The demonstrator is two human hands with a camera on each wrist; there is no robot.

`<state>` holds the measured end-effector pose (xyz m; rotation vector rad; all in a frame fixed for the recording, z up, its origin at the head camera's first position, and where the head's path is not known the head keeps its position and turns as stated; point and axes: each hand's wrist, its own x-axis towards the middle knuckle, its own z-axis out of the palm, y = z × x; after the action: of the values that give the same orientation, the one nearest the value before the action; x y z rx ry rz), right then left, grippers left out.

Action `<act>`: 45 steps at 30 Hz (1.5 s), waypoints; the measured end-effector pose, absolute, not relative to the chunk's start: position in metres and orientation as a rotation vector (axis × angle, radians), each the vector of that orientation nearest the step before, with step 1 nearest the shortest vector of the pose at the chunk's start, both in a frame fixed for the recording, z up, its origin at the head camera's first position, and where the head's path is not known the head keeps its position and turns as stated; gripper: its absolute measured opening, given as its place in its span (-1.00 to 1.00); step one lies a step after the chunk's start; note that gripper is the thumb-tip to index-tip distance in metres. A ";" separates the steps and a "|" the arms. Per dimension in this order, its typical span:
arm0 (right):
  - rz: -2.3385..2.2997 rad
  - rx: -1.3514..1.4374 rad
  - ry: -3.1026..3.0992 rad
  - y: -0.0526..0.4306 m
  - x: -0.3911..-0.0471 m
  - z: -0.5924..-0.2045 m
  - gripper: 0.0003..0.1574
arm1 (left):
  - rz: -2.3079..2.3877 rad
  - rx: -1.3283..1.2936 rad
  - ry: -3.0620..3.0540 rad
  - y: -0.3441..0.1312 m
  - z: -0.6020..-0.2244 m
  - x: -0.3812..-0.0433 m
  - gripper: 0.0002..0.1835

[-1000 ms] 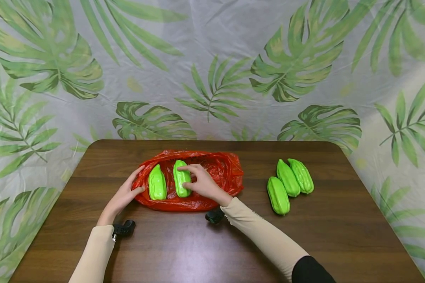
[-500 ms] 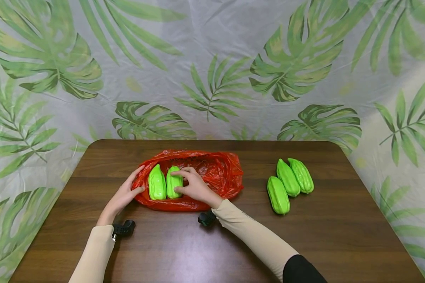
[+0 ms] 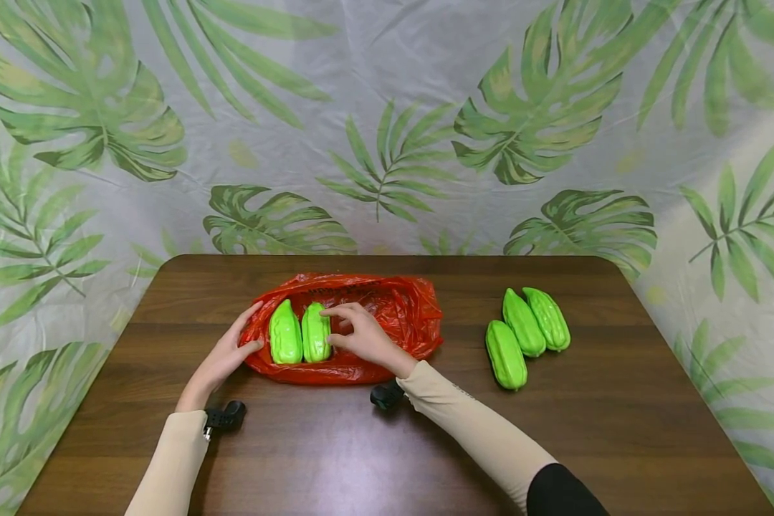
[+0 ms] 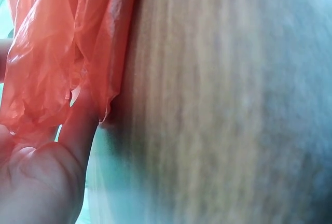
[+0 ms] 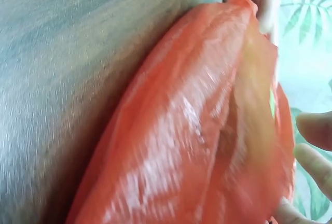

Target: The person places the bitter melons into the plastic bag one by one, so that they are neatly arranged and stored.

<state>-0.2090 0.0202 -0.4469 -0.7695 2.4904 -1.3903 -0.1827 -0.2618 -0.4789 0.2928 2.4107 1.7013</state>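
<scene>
A red plastic bag [image 3: 387, 322] lies open on the table, with two bright green ridged bitter melons side by side in its left part: the left bitter melon [image 3: 286, 333] and the right bitter melon [image 3: 315, 333]. My left hand [image 3: 222, 355] holds the bag's left rim; in the left wrist view, red plastic covers part of its fingers. Over the bag, my right hand [image 3: 368, 337] has thumb and fingers apart, their tips right at the right bitter melon's side. The right wrist view shows the bag's outer wall [image 5: 171, 146] close up, with fingertips [image 5: 316, 130] beyond it.
Three more bitter melons [image 3: 524, 326] lie grouped on the brown wooden table [image 3: 619, 430], right of the bag. A leaf-patterned cloth [image 3: 413, 129] hangs behind the table's back edge. Each wrist carries a small black camera [image 3: 226, 416].
My right hand moved the second bitter melon left against the first one, then loosened and drew slightly right, leaving it there. My left hand has stayed at the rim.
</scene>
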 end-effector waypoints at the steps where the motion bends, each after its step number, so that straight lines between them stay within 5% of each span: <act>1: -1.394 -0.764 2.491 0.022 -0.210 -0.446 -0.45 | 1.700 0.294 2.414 -0.262 -0.479 -0.183 -0.22; 45: -1.574 -0.630 2.509 0.130 -0.202 -0.419 -0.47 | 1.714 0.311 2.407 -0.262 -0.480 -0.182 -0.23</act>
<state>-0.2019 0.1299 -0.4191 -0.6298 2.5091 -1.5737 -0.1820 -0.2621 -0.4798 0.3107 2.4072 1.7135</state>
